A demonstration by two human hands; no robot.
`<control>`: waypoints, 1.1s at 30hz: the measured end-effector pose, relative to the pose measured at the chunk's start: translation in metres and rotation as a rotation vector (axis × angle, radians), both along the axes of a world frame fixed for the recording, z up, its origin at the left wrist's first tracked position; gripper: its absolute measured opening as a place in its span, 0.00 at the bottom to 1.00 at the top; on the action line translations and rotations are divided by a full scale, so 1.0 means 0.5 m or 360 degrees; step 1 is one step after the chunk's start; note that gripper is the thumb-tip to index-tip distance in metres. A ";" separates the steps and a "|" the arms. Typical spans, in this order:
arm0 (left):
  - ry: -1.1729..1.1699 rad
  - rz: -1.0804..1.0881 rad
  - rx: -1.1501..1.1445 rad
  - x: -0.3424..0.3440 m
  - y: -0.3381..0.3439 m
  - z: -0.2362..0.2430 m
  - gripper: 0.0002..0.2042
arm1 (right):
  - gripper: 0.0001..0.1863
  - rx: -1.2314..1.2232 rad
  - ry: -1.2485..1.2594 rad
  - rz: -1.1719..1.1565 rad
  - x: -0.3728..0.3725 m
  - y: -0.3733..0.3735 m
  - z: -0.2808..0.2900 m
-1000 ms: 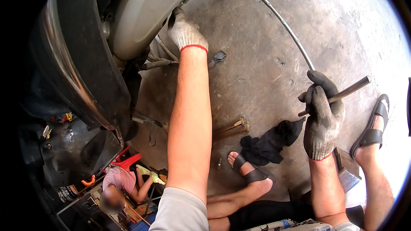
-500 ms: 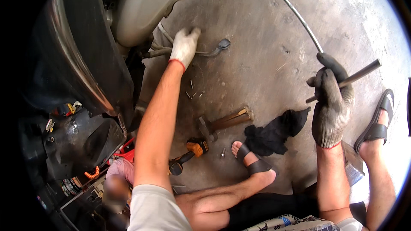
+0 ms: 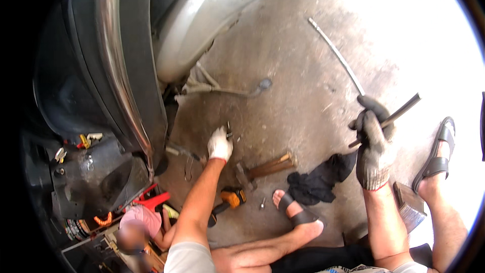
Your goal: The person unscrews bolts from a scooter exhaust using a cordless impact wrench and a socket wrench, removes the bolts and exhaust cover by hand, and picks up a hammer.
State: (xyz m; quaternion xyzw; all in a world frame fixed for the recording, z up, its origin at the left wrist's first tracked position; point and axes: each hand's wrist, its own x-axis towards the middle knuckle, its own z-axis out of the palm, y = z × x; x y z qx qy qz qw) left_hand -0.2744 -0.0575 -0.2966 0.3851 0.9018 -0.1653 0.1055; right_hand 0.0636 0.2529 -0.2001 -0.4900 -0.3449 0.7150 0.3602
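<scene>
My left hand (image 3: pixel 221 144), in a white work glove with a red cuff, is down at the floor among a few small metal pins (image 3: pixel 228 125). Its fingers are curled in at a short dark piece; what they grip is too small to make out. Raised on the right, my right hand (image 3: pixel 376 144) wears a dirtier glove with grey-black fingers. It is closed around a long thin silver rod (image 3: pixel 336 52), which points up and away to the left. A shorter, thicker dark metal bar (image 3: pixel 404 109) lies crosswise in the same grip.
Scooter bodywork (image 3: pixel 189 25) and its stand (image 3: pixel 232 91) fill the left. Nearer me lie a hammer (image 3: pixel 270 166), an orange-and-black cordless drill (image 3: pixel 233 197), a black cloth (image 3: pixel 323 178) and a small bolt (image 3: pixel 262 202). Another person in pink (image 3: pixel 141 220) is at lower left, near a red object (image 3: pixel 151 199).
My left hand has left the scooter's stand and come down towards me to the small pins. My right hand still holds the rod and bar. The view has shifted.
</scene>
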 end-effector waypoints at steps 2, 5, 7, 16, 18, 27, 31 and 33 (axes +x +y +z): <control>-0.0010 -0.0015 -0.0036 0.012 0.016 -0.003 0.18 | 0.17 -0.0027 0.0057 0.0045 0.017 0.013 0.002; -0.0001 -0.0019 -0.0119 0.020 0.069 0.016 0.20 | 0.19 -0.0197 0.0401 -0.0284 0.002 0.031 0.014; 0.0025 -0.0212 0.0158 0.032 0.104 0.035 0.18 | 0.20 -0.0491 0.0838 -0.0240 0.020 0.058 0.019; -0.1130 -0.0197 0.1033 0.278 0.554 0.156 0.12 | 0.15 -0.0857 0.1346 -0.0095 0.014 0.132 0.003; -0.1345 -0.0131 0.1225 0.312 0.626 0.186 0.13 | 0.15 -0.0789 0.1256 -0.0053 0.013 0.149 0.007; -0.2634 0.1236 0.2414 0.144 0.880 0.179 0.12 | 0.15 -0.0767 0.1099 -0.0156 0.049 0.126 -0.003; -0.2983 0.1284 0.2667 0.128 0.919 0.131 0.07 | 0.17 -0.0760 0.1071 -0.0173 0.062 0.116 -0.018; -0.2882 0.1304 0.2700 0.136 0.927 0.116 0.05 | 0.18 -0.0766 0.1049 -0.0195 0.070 0.121 -0.016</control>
